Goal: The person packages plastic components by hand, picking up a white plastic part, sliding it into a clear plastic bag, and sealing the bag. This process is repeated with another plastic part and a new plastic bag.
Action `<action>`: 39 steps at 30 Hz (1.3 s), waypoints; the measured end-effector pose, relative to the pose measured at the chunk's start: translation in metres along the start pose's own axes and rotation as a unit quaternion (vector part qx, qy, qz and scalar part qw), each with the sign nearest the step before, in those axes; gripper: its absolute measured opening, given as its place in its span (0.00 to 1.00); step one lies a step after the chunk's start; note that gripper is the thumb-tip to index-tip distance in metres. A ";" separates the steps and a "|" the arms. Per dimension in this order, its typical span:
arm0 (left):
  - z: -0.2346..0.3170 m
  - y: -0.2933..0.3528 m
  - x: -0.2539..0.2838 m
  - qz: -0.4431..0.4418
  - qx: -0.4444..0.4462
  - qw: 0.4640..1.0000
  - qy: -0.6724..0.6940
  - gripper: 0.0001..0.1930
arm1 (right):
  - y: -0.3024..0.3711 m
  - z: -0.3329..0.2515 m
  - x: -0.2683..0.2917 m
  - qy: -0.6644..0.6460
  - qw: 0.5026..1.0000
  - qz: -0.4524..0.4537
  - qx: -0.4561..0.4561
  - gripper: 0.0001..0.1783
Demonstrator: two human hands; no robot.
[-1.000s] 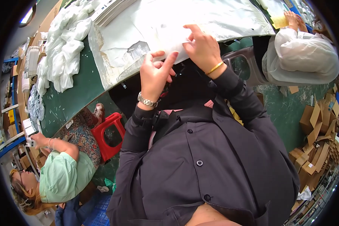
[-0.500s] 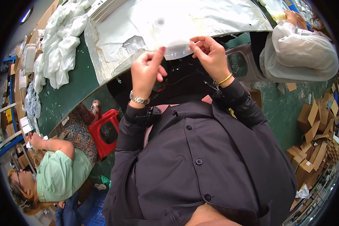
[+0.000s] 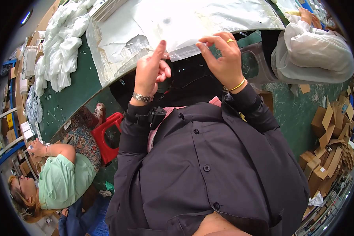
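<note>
On the white-covered table point(image 3: 120, 29), a clear plastic film point(image 3: 185, 52) pokes over the front edge; my R hand point(image 3: 226, 55) pinches its R end, thumb vs. index. My L hand point(image 3: 148, 74) is half-curled, thumb up, nr the film's L end; can't tell if it grips. White plastic heap point(image 3: 65, 43) on green tabletop point(image 3: 63, 110) to L, then red stool point(image 3: 103, 135), 1 co-worker in green point(image 3: 61, 181); cardboard boxes point(image 3: 326, 131) far R. Vs. 0.5 s ago: film's edge straighter, L thumb higher, R fingers less bunched.
</note>
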State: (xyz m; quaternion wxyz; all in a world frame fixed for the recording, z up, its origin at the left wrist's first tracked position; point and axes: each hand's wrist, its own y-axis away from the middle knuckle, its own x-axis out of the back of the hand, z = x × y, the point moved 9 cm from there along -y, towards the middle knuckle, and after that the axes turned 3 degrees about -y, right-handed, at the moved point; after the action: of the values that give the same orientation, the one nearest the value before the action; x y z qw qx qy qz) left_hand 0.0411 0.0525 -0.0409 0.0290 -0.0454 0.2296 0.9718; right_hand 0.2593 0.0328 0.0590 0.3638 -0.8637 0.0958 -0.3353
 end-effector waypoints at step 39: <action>-0.013 0.015 0.059 0.025 -0.067 0.997 0.005 0.10 | 0.012 0.093 -0.006 -0.660 0.695 -0.043 -0.282 0.10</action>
State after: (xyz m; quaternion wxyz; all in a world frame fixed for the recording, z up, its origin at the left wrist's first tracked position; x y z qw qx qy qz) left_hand -0.0179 0.0360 -0.0517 0.0002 -0.0465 0.1657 0.9851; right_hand 0.3163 0.0786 0.0000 0.0585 -0.9284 -0.1161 0.3481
